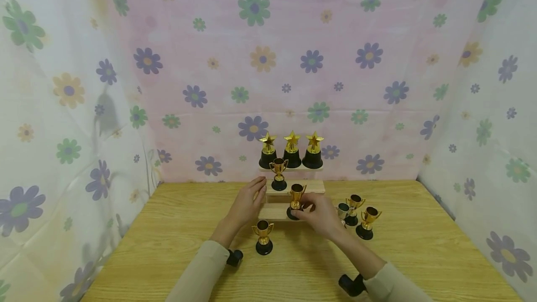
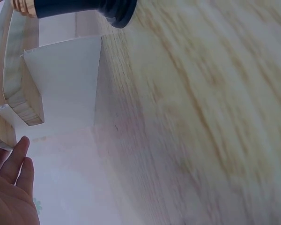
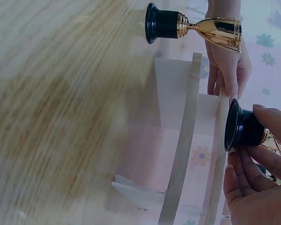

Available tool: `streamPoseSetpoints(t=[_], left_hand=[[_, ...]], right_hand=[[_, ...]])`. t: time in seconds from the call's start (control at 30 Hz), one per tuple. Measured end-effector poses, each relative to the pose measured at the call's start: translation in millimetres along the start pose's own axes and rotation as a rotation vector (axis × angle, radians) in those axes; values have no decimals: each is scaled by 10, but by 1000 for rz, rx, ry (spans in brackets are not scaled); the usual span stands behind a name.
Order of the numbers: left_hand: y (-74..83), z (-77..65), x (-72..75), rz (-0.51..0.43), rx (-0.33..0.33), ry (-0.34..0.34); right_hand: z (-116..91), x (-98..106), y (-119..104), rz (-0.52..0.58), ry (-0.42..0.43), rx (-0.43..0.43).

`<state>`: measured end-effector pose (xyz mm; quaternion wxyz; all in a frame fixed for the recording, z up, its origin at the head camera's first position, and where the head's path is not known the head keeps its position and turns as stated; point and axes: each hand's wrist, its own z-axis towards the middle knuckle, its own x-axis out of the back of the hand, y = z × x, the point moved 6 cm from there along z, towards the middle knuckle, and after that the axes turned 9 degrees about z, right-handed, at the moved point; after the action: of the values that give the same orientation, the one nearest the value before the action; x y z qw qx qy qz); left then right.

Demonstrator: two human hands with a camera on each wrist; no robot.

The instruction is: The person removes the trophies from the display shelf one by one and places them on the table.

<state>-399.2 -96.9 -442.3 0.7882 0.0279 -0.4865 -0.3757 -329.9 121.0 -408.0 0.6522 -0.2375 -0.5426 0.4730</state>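
Note:
My right hand (image 1: 322, 216) pinches a gold trophy cup (image 1: 297, 194) by its black base (image 3: 246, 127), thumb on one side and fingers on the other. The cup is upright at the front of a tiered wooden stand (image 1: 273, 211), by the lowest step; whether its base touches the wood I cannot tell. At the stand's left end is my left hand (image 1: 248, 202), its fingers fairly straight and close to the step ends, holding nothing. Another gold cup (image 1: 278, 171) stands on the middle step. Three star trophies (image 1: 292, 150) line the top step.
On the table (image 1: 189, 227), a gold cup (image 1: 263, 236) stands in front of the stand, between my forearms. To the right are two gold cups (image 1: 369, 223) and a silver-looking cup (image 1: 342, 209) partly behind my right hand. Flowered cloth (image 1: 260, 83) surrounds the table's back and sides.

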Motion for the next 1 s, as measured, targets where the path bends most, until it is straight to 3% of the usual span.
streamPoseSetpoints(t=[0.23, 0.6, 1.0], left_hand=[[4, -13, -2, -4, 0, 1], [5, -22, -7, -2, 13, -4], [-1, -1, -1, -17, 13, 1]], right_hand=[[-56, -39, -26, -12, -14, 86], [-175, -117, 46, 3, -61, 30], [-226, -197, 7, 80, -129, 68]])
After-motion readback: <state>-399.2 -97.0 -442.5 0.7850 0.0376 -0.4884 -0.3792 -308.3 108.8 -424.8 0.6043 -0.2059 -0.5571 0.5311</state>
